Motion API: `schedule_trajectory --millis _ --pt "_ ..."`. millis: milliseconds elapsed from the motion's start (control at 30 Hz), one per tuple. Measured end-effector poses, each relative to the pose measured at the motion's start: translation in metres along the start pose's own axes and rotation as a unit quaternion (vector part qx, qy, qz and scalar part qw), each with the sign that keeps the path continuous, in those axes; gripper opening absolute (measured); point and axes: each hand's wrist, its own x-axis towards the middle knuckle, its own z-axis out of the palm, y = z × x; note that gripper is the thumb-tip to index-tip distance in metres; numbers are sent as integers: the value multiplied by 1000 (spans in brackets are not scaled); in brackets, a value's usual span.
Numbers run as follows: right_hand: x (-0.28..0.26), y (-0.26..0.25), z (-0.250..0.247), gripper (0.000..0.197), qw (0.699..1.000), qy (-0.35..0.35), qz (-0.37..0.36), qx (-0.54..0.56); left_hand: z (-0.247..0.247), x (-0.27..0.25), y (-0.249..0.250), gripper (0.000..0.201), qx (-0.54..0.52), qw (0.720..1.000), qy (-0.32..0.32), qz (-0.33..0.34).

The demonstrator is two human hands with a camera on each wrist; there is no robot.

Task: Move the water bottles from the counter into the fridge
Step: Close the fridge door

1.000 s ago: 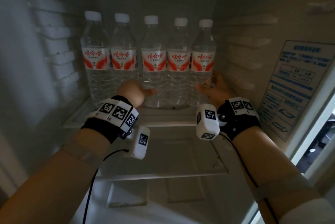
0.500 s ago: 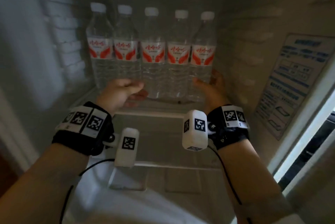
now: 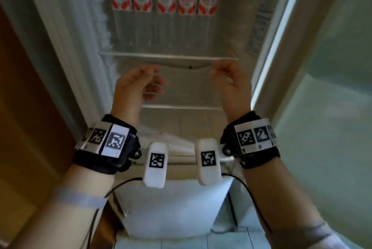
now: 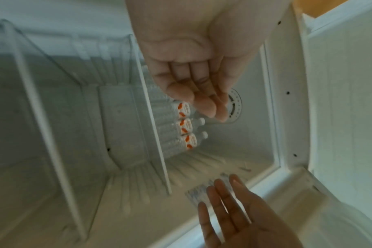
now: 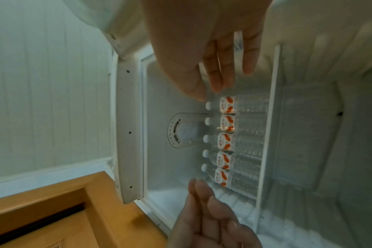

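Observation:
Several clear water bottles (image 3: 164,5) with red-and-white labels stand in a row at the back of the upper fridge shelf (image 3: 169,58). The right wrist view shows the same bottles (image 5: 227,139) with white caps, side by side. My left hand (image 3: 155,79) hangs in front of the fridge, below the shelf's front edge, with loosely curled fingers that hold nothing. Level with it, my right hand (image 3: 216,71) is relaxed and empty too. Both hands are well apart from the bottles. The left wrist view shows my left hand (image 4: 191,80) with its palm bare.
The fridge door (image 3: 332,87) stands open on the right. A wooden cabinet (image 3: 30,107) borders the fridge on the left. Below the bottles are a lower shelf (image 3: 181,106) and a white drawer (image 3: 171,198). A round dial (image 5: 181,130) sits on the fridge's inner surface near the bottle caps.
Both hands have let go of the outer bottles and drawn back out of the fridge. The head view has pulled back and tilted down.

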Motion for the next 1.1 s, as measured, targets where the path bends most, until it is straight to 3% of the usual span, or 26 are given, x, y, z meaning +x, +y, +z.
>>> schedule_trajectory --millis 233,433,533,667,733,800,900,967,1100 --pt "-87 -43 -120 23 995 54 7 -78 83 -112 8 22 -4 995 -94 -20" --pt "-124 -88 -240 17 976 115 -91 -161 193 -182 33 16 0 981 -189 51" --pt "-140 -104 -311 16 955 116 -160 -223 267 -219 40 16 3 965 -246 91" --pt "-150 -108 -415 18 908 194 -202 -312 359 -259 36 32 81 926 -338 149" --pt "-149 -104 -457 29 902 228 -181 -318 395 -271 28 44 160 911 -333 184" --pt "-144 -96 -484 44 912 231 -139 -309 421 -281 22 52 286 891 -283 212" --pt "-142 -87 -499 65 948 170 -33 -266 441 -289 19 47 420 854 -197 235" --pt "-146 -86 -501 69 961 150 14 -232 445 -290 23 33 434 856 -175 221" --pt "-154 -88 -492 71 972 177 9 -153 428 -297 36 27 393 884 -178 181"
